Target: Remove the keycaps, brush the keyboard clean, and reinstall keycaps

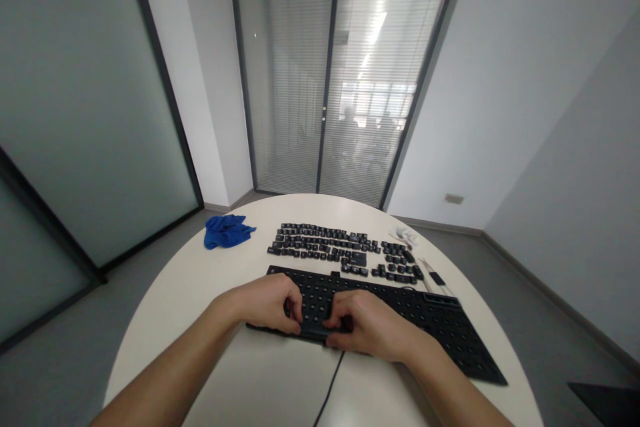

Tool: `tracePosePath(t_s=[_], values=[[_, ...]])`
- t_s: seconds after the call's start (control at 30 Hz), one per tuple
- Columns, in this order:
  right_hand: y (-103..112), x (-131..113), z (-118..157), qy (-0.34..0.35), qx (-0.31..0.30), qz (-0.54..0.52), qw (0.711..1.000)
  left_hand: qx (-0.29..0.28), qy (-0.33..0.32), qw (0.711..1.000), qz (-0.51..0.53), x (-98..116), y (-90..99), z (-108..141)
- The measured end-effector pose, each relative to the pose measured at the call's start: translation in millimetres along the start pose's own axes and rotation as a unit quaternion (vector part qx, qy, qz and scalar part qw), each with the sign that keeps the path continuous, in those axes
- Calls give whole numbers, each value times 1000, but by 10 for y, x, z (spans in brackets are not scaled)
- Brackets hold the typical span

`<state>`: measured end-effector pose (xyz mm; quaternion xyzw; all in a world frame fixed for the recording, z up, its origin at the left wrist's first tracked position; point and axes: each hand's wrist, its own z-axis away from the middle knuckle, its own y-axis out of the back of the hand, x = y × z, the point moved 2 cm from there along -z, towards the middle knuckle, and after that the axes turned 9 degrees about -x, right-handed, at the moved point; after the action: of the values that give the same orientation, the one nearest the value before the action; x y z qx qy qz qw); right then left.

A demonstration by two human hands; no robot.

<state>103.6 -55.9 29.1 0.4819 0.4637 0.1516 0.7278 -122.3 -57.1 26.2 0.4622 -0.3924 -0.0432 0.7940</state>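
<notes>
A black keyboard lies at a slant across the table, its key sockets bare of keycaps. Over its near edge, my left hand is curled with fingertips closed at the left end of a long black space bar. My right hand pinches near the other end of that bar, thumb low at the front edge. The fingers partly cover the bar, and whether it is seated or just lifted cannot be made out. Behind the keyboard, loose black keycaps are laid out in rows.
A crumpled blue cloth lies at the back left of the round white table. At the back right are a white crumpled item and a thin tool with a dark part. A black cable runs toward me.
</notes>
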Motion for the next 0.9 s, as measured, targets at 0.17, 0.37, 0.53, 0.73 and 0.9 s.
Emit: tracePosePath(t_s=[0.17,0.37,0.53,0.73,0.9], values=[[6,0,-14,-21,-12,-26,999,6,-3,1000,-15,55,-2,15],[25,-35,-15,-46,-13,-29,998,10,15,1000,-26,87,-12,24],[24,-46,-13,-58,-10,-8,998,11,22,999,-36,116,-5,32],[26,-53,-10,-49,-9,-3,999,10,12,998,-59,163,-35,12],[46,-44,14,2,-12,9,1000,34,-10,998,-59,155,-49,-11]])
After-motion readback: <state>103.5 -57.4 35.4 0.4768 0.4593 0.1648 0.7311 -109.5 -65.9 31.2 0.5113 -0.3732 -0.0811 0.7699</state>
